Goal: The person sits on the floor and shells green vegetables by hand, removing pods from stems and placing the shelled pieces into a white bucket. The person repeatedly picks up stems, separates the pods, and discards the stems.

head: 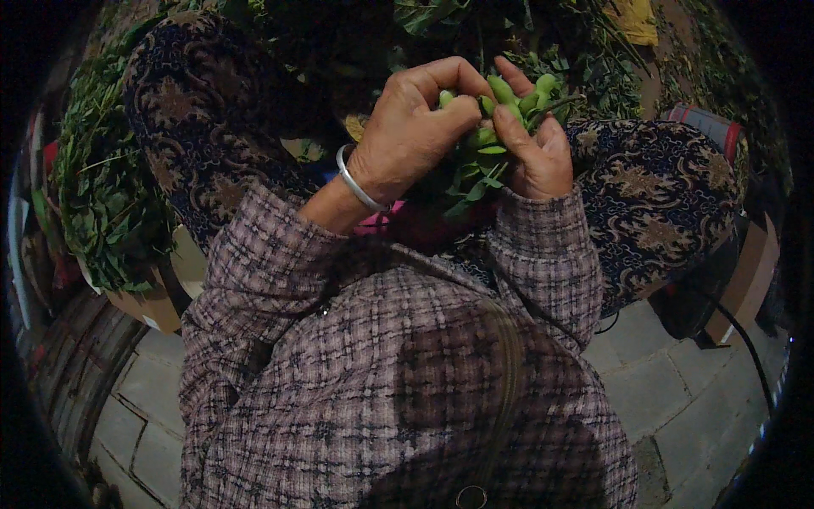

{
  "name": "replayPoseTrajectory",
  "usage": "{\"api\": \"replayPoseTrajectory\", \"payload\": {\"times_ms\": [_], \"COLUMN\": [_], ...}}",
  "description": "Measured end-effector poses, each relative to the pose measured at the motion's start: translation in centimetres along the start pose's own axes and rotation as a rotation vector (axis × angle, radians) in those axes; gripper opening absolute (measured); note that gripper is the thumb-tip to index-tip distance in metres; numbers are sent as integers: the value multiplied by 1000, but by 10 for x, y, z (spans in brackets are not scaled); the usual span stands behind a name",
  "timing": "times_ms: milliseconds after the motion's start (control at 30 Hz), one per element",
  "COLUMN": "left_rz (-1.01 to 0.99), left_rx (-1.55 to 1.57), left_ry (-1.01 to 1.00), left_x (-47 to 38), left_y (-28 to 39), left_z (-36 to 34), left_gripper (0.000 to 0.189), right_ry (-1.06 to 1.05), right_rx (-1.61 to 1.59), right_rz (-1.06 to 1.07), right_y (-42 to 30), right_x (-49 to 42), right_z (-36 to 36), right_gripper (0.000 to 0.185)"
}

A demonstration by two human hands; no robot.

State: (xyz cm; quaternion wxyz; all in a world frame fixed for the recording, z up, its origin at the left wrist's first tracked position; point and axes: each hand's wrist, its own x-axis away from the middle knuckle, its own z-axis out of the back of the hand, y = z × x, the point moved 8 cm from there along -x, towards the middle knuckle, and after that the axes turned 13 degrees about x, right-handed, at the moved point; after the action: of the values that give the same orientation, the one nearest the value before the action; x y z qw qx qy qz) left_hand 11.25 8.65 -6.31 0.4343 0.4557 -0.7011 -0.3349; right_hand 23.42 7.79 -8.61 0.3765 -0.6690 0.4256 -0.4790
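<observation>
A cluster of plump green pods [504, 91], which look like soybean pods, is between my hands on a leafy stem. My right hand [539, 156] grips it, thumb pressed over the pods and fingers behind. My left hand [413, 130], with a silver bangle [356, 181] at the wrist, is curled against the near side of the cluster. A pale green pod [446, 98] shows inside its bent fingers. Green leaves [480, 184] hang below the two hands. The left fingertips are partly hidden.
Leafy stalks are heaped at the left [114, 216], above a cardboard box [146, 302]. More cut greenery [604, 89] lies ahead. Beside my patterned right knee [655, 184] are a grey and red container [706, 130] and a cardboard piece [744, 280]. Paving slabs [648, 362] lie below.
</observation>
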Motion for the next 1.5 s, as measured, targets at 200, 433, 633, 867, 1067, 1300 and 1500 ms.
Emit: {"api": "replayPoseTrajectory", "payload": {"times_ms": [200, 433, 633, 867, 1067, 1300, 1500], "left_rz": [-326, 19, 61, 7, -296, 208, 39], "left_rx": [-284, -113, -214, -189, -485, -91, -189], "left_ry": [-71, -119, -179, -127, -12, -143, -259], "left_x": [11, 9, 5, 1, 3, 9, 6], "left_y": [19, 14, 16, 8, 16, 8, 7], "left_z": [-3, 0, 2, 5, 0, 8, 6], "left_gripper": [14, 19, 19, 11, 9, 11, 12], "right_ry": [-38, -46, -41, -85, -74, -86, -54], "right_rx": [-21, 88, 273, 189, 323, 164, 312], "right_rz": [23, 45, -2, -44, 21, -63, 7], "right_y": [-4, -4, -5, -6, 5, -6, -7], "right_x": [-1, -1, 4, 9, 2, 7, 7], "right_z": [-2, -6, -10, -17, -8, -16, -11], "right_gripper": [49, 49, 47, 47, 45, 43, 43]}}
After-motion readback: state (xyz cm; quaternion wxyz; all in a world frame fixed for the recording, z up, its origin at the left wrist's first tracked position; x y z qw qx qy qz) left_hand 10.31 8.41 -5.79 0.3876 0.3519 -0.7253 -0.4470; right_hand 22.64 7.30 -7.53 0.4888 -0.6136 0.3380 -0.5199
